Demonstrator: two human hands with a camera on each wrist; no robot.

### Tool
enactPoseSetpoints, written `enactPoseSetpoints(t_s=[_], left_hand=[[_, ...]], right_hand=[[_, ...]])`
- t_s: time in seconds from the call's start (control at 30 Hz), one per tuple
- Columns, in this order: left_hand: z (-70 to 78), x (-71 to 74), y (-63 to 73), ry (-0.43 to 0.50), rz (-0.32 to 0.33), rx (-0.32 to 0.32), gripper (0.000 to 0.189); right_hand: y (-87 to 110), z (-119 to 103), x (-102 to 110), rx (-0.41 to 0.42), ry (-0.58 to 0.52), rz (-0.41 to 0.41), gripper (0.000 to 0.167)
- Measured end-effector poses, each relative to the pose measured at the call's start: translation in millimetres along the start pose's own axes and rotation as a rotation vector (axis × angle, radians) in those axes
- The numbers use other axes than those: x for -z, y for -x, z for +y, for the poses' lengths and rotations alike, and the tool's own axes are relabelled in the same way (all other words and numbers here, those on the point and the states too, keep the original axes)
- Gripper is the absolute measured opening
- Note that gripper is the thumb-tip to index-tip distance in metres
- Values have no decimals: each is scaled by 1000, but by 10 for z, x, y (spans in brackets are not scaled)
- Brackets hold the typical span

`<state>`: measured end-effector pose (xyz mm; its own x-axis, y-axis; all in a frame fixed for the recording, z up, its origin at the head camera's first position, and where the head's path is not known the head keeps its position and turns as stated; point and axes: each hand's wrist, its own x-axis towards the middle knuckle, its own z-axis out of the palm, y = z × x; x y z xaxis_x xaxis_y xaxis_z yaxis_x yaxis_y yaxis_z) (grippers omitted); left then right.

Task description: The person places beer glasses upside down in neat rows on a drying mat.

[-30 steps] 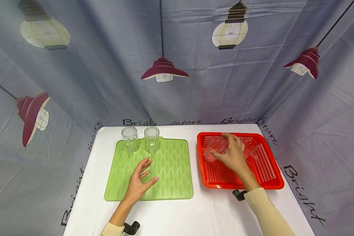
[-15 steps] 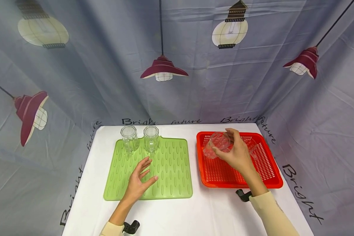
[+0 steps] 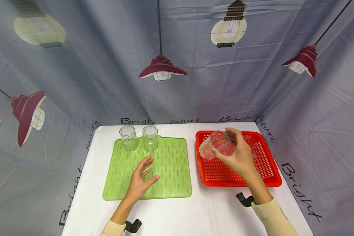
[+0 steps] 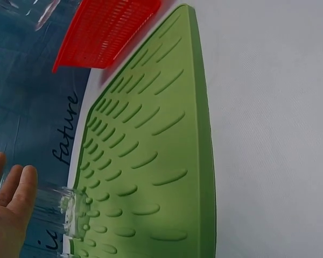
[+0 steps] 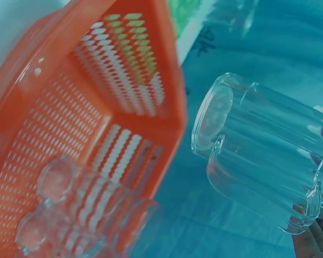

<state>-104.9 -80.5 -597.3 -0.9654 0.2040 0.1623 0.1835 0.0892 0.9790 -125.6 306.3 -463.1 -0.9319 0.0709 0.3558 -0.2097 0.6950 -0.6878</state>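
Observation:
My right hand [image 3: 239, 156] grips a clear glass mug [image 3: 207, 149] near its rim, tilted above the left part of the red basket [image 3: 224, 183]. In the right wrist view the mug [image 5: 264, 145] shows its thick base and handle, with my fingertips [image 5: 312, 239] at the rim end. My left hand [image 3: 139, 183] hovers over the green drying mat [image 3: 174, 170], fingers apart from the thumb and holding nothing. Two clear glasses [image 3: 128, 139] [image 3: 150, 139] stand side by side at the mat's back left edge.
More clear glassware [image 5: 91, 209] lies inside the basket, partly hidden by my right hand in the head view. A white cloth covers the table [image 3: 194, 216]. Grey curtains [image 3: 177, 98] with printed lamps enclose its back and sides.
My right hand has raised the glass mug from the basket's floor and tipped it, its mouth turning toward the hand. The left hand stays in nearly the same place.

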Motion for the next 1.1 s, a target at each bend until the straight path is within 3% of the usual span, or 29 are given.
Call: enactPoseSetpoints(t_s=[0.2, 0.37, 0.8, 1.1], left_hand=[[30, -47, -23, 19, -5, -9, 85], [46, -89, -40, 38, -11, -14, 83], [59, -215, -49, 78, -60, -23, 83], [110, -409, -125, 126, -94, -73, 86]], right_hand=[[23, -161, -2, 54, -102, 45, 87], [29, -254, -14, 67, -107, 59, 81], [91, -350, -157, 42, -186, 31, 75], [180, -518, -327, 90, -341, -37, 75]])
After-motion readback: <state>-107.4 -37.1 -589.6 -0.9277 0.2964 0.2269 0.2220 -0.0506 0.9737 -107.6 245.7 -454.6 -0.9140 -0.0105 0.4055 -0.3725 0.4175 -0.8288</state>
